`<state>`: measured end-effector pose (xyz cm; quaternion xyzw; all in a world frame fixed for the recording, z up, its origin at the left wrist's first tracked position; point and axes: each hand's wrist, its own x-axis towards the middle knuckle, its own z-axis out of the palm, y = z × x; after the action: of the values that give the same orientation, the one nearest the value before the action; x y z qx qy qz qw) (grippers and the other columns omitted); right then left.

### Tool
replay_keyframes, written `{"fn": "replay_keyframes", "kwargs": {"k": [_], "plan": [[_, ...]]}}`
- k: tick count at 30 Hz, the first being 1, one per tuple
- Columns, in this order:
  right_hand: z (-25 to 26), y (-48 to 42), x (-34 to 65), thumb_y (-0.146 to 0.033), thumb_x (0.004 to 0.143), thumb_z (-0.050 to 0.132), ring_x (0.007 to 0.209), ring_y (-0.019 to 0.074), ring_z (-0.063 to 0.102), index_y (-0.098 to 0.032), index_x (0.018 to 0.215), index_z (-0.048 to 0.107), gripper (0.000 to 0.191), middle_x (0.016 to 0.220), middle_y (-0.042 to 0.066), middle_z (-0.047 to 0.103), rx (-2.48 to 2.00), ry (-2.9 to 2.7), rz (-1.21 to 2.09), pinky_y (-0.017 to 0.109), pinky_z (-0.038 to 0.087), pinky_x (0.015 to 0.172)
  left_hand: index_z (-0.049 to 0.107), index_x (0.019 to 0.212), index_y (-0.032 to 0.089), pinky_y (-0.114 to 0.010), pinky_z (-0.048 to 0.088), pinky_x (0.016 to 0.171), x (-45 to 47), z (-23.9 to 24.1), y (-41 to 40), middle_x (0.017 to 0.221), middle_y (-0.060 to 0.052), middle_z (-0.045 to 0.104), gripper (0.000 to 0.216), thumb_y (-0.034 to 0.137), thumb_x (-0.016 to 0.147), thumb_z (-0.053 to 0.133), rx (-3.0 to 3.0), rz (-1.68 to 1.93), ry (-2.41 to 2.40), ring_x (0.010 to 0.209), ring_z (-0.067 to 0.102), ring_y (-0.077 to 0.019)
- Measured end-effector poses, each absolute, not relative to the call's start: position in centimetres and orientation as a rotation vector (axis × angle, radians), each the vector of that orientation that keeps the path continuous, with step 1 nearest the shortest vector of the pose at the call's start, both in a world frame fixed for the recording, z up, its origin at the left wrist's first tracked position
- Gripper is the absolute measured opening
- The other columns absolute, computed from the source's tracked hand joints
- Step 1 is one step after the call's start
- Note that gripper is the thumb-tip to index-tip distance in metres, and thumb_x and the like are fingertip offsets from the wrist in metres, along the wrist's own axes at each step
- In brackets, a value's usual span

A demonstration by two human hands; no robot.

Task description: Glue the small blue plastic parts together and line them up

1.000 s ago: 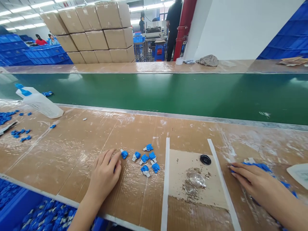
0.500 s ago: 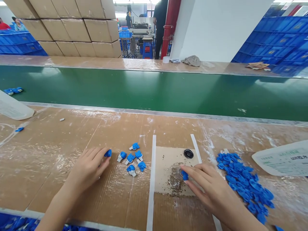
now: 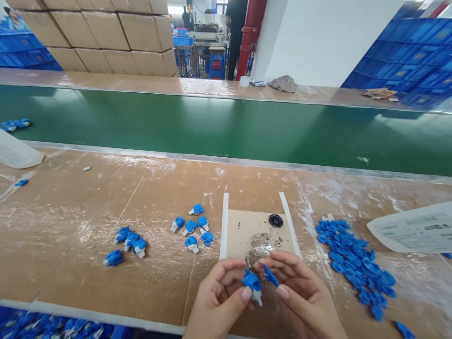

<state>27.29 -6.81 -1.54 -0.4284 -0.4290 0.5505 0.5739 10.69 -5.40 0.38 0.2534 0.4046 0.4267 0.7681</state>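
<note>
In front of me, above the worktop, my two hands are close together. My left hand (image 3: 226,301) pinches a small blue-and-white plastic part (image 3: 252,282) between thumb and fingers. Just right of it, a thin blue plastic piece (image 3: 270,275) is gripped by the thumb and fingers of my right hand (image 3: 303,294); the two pieces are slightly apart. Beyond the fingers, a clear wet-looking patch or shallow dish (image 3: 264,247) lies on a beige card (image 3: 236,230), with a black round cap (image 3: 276,221) near its far right corner.
Blue-and-white parts lie in two groups, one in the middle (image 3: 190,228) and one farther left (image 3: 130,239). A heap of thin blue pieces (image 3: 353,259) spreads on the right beside a translucent bottle (image 3: 406,228). A green belt (image 3: 212,122) crosses behind; a bin of blue parts (image 3: 52,327) sits front left.
My left hand has moved right from the left group, now holding a blue-and-white part. My right hand has drawn back from the clear patch with its blue piece, and the hands have come together.
</note>
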Motion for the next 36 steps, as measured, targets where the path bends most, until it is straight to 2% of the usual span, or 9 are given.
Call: {"fn": "replay_keyframes", "kwargs": {"k": [5,9,14,18,22,25,27,30,36], "plan": [[-1.5,-7.5,26.4,-0.034,0.082,0.073,0.100,0.0249,0.069,-0.029,0.117,0.062,0.037,0.107,0.010,0.072,-1.016,-0.937,1.309,0.036,0.060,0.084,0.067,0.089,0.018,-0.020,0.052,0.067,10.8,0.9,-5.4,0.086,-0.005,0.074,0.026,0.034,0.073,0.079,0.553,0.905,0.869,0.074,0.065,-0.0113],[-1.5,-7.7,26.6,-0.024,0.086,0.069,0.100,0.0194,0.069,-0.035,0.123,0.057,0.041,0.110,0.004,0.071,-1.034,-1.154,1.198,0.031,0.058,0.087,0.067,0.089,0.019,-0.021,0.051,0.070,10.6,0.4,-5.5,0.090,-0.006,0.075,0.027,0.035,0.073,0.079,0.582,0.902,0.880,0.080,0.066,-0.0128],[-1.4,-7.6,26.1,-0.014,0.084,0.063,0.095,0.0181,0.069,-0.031,0.125,0.055,0.045,0.110,0.003,0.070,-1.242,-1.556,0.669,0.029,0.060,0.084,0.067,0.090,0.018,-0.021,0.050,0.074,10.5,0.0,-5.1,0.089,-0.006,0.075,0.032,0.035,0.068,0.082,0.588,0.889,0.895,0.081,0.067,-0.0131],[-1.0,-7.4,25.4,-0.003,0.083,0.052,0.107,0.0172,0.064,-0.021,0.132,0.049,0.053,0.112,0.005,0.069,-1.055,-1.902,0.371,0.029,0.057,0.091,0.064,0.080,0.018,-0.019,0.050,0.071,10.8,0.1,-4.8,0.081,-0.004,0.074,0.036,0.033,0.059,0.088,0.588,0.875,0.945,0.076,0.067,-0.0121],[-1.0,-7.3,28.8,-0.019,0.088,0.056,0.114,0.0221,0.060,-0.020,0.131,0.049,0.043,0.121,0.008,0.066,-1.228,-1.974,0.258,0.036,0.056,0.093,0.062,0.080,0.019,-0.021,0.053,0.070,9.1,-0.7,-5.4,0.078,-0.003,0.073,0.034,0.040,0.064,0.083,0.776,0.882,1.168,0.074,0.067,-0.0148],[-2.0,-6.4,34.3,-0.037,0.093,0.051,0.098,0.0254,0.066,-0.020,0.109,0.062,0.026,0.111,0.010,0.068,-1.759,-1.658,-0.008,0.043,0.056,0.086,0.065,0.089,0.022,-0.025,0.054,0.077,5.6,-2.5,-5.9,0.088,-0.003,0.072,0.020,0.035,0.076,0.073,1.282,0.979,1.450,0.084,0.068,-0.0181],[-3.0,-5.3,37.7,-0.044,0.093,0.044,0.085,0.0262,0.067,-0.017,0.096,0.065,0.034,0.094,0.011,0.070,-1.954,-1.543,-0.078,0.043,0.055,0.078,0.066,0.098,0.024,-0.027,0.051,0.087,2.9,-3.8,-5.8,0.098,-0.003,0.071,0.016,0.025,0.082,0.066,1.880,1.061,1.529,0.092,0.066,-0.0186],[-4.5,-3.6,40.6,-0.049,0.089,0.040,0.075,0.0293,0.066,-0.015,0.087,0.067,0.043,0.082,0.013,0.070,-2.044,-1.554,-0.048,0.046,0.054,0.072,0.064,0.108,0.018,-0.032,0.043,0.094,-0.4,-4.9,-5.1,0.104,-0.008,0.068,0.025,0.010,0.085,0.058,2.614,0.989,1.534,0.097,0.062,-0.0208],[-5.6,-2.1,41.4,-0.046,0.081,0.040,0.077,0.0322,0.065,-0.012,0.091,0.068,0.045,0.084,0.016,0.069,-2.117,-1.614,0.038,0.048,0.052,0.070,0.061,0.109,0.009,-0.049,0.039,0.094,-2.3,-3.6,-3.6,0.119,-0.021,0.056,0.024,0.012,0.086,0.055,2.748,0.826,1.924,0.105,0.052,-0.0344]]}}
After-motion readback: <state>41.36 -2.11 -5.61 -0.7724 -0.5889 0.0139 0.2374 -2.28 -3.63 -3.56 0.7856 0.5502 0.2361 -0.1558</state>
